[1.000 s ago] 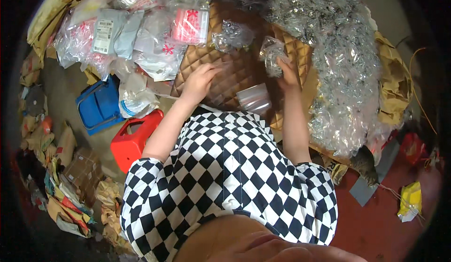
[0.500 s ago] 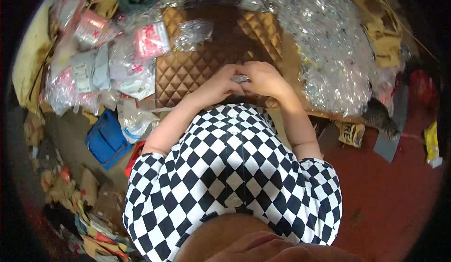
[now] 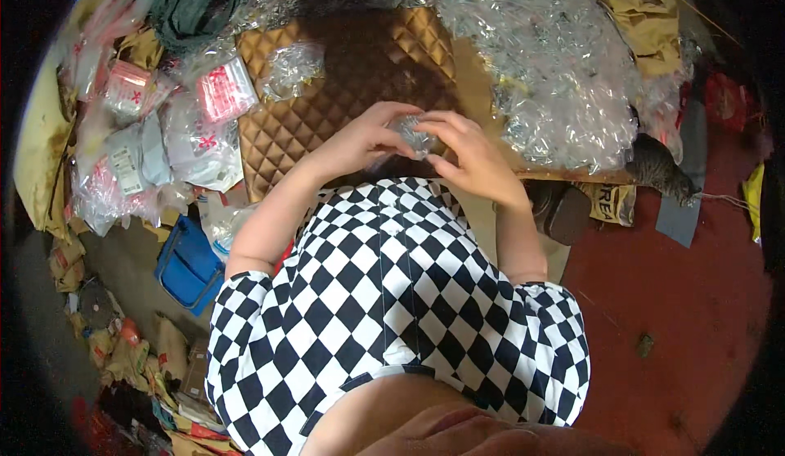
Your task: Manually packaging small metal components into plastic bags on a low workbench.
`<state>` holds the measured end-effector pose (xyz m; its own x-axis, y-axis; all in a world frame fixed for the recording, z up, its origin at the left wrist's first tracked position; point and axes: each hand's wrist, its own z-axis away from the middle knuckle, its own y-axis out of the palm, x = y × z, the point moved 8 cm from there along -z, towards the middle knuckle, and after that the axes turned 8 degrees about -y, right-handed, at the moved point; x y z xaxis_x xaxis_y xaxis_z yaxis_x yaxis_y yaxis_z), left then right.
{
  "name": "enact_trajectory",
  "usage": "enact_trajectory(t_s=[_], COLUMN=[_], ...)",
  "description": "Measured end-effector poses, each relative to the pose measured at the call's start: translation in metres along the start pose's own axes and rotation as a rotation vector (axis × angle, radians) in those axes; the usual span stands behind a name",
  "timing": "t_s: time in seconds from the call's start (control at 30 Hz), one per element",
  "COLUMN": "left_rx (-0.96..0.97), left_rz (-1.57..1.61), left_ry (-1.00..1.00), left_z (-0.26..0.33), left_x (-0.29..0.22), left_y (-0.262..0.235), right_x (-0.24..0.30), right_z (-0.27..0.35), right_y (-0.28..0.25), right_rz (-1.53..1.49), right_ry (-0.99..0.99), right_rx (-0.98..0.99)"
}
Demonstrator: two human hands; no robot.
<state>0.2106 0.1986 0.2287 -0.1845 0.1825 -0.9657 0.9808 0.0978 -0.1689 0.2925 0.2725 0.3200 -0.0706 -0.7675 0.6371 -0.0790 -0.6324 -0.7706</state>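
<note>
A small crinkly clear plastic packet (image 3: 413, 135) with something silvery in it is between my two hands, just in front of my chest. My left hand (image 3: 366, 139) grips its left side with curved fingers. From the right, my right hand (image 3: 473, 157) curls its fingers over the top, thumb at the lower edge. Below both hands lies a brown quilted mat (image 3: 278, 137). On its far left part rests a small pile of similar clear packets (image 3: 293, 70). What exactly the packet holds is too small to tell.
A large heap of shiny clear packets (image 3: 564, 71) covers the table's right side. At left lie red-and-white packs (image 3: 225, 89) and plastic bags (image 3: 196, 133). A blue plastic stool (image 3: 190, 266) stands below. A striped cat (image 3: 658, 166) is at the right table edge, above red floor (image 3: 654, 317).
My hands have spread from a close clasp, and the clear packet between them shows more. The view has shifted, so the mat and packs appear further left.
</note>
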Motion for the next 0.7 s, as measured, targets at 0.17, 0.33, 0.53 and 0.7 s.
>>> enact_trajectory(t_s=[0.17,0.33,0.53,0.7], left_rx=[0.057,-0.25,0.014,-0.19], left_rz=[-0.102,-0.131,-0.926,-0.733], left_ry=[0.125,-0.041,-0.39,-0.5], left_z=[-0.024,-0.017,0.09,0.125], left_x=[-0.009,0.017,0.175,0.176], left_y=[0.01,-0.027,0.036,0.024], right_x=[-0.034,-0.071,-0.197,-0.202], right_z=[0.001,0.02,0.126,0.059], right_y=[0.029,-0.024,-0.075,-0.066], right_rz=[0.314,0.378,0.2,0.839], right_ry=[-0.057,0.019,0.53,0.324], right_rx=[0.325,-0.072,-0.26,-0.319])
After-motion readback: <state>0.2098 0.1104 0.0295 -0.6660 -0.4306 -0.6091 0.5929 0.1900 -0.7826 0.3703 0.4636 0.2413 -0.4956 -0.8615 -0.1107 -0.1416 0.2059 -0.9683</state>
